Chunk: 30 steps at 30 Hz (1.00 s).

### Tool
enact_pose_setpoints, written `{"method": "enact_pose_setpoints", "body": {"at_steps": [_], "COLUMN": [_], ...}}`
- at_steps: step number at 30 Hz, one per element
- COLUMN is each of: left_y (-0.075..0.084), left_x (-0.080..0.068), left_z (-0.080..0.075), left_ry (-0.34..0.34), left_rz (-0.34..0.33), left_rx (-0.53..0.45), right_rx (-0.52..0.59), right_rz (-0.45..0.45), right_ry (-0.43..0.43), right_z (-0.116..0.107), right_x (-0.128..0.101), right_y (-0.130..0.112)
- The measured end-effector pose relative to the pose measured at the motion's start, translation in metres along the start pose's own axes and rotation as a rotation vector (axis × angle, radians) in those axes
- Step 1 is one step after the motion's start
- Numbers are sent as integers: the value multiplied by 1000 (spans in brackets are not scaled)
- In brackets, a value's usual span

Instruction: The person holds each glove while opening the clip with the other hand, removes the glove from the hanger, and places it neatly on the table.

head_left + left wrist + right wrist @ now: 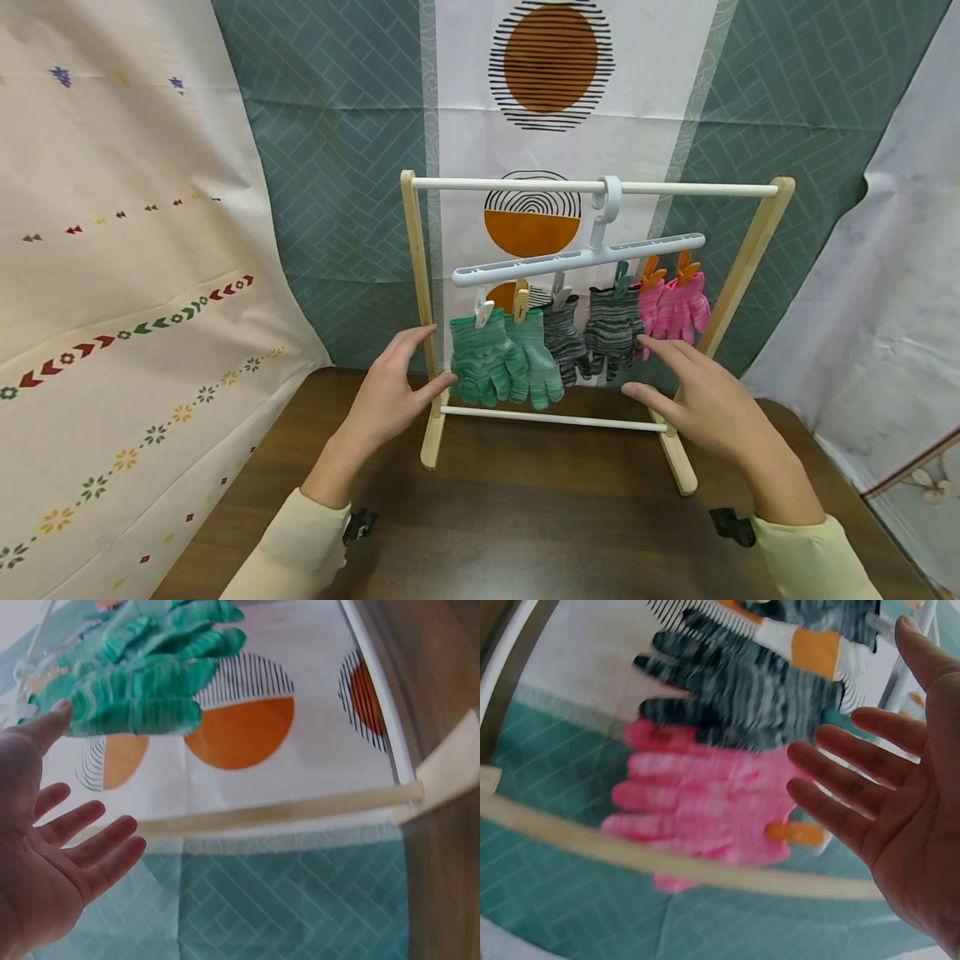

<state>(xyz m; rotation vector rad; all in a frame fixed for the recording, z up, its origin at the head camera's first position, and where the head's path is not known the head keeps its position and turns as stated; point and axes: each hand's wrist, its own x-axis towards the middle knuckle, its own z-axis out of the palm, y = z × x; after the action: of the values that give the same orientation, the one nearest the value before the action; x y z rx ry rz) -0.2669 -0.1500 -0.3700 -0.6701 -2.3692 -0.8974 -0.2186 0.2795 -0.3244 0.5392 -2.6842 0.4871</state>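
A small wooden drying rack (417, 275) with white rods stands on a dark wooden table (525, 525). A white clip hanger (577, 257) hooks over its top rod and carries green gloves (498, 358), grey striped gloves (592, 333) and pink gloves (675, 307). My left hand (405, 375) is open beside the rack's left post, with its thumb close to the green gloves (142, 682). My right hand (671, 375) is open by the right post, its fingers spread near the pink gloves (705, 795) and grey gloves (742, 690). Neither hand holds anything.
Patterned cloths hang behind and at both sides: a teal and white one with orange circles (551, 58) and a cream one with small flowers (112, 292). The rack's feet (678, 467) reach forward on the table. Two small black clips (733, 527) sit near my wrists.
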Motion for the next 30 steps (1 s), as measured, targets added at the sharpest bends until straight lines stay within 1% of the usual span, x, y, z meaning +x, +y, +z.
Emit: {"method": "enact_pose_setpoints", "body": {"at_steps": [5, 8, 13, 16, 19, 26, 30], "left_y": [11, 18, 28, 31, 32, 32, 32], "left_x": [8, 13, 21, 25, 28, 31, 31], "left_z": [6, 10, 13, 14, 15, 17, 18], "left_ry": [4, 9, 45, 73, 90, 87, 75], "left_rz": [13, 5, -17, -19, -24, -83, -94], "left_rx": [-161, -230, -278, -308, -342, -407, -431], "right_rx": [55, 87, 121, 132, 165, 285, 361], "right_rz": [-105, -167, -233, -271, -310, -405, -446], "right_ry": [63, 96, 111, 113, 118, 134, 140], "right_z": [2, 3, 5, 6, 7, 14, 22], "right_x": [14, 22, 35, 42, 48, 65, 72], "right_y": [-14, -22, -38, -48, -59, -82, -94]}}
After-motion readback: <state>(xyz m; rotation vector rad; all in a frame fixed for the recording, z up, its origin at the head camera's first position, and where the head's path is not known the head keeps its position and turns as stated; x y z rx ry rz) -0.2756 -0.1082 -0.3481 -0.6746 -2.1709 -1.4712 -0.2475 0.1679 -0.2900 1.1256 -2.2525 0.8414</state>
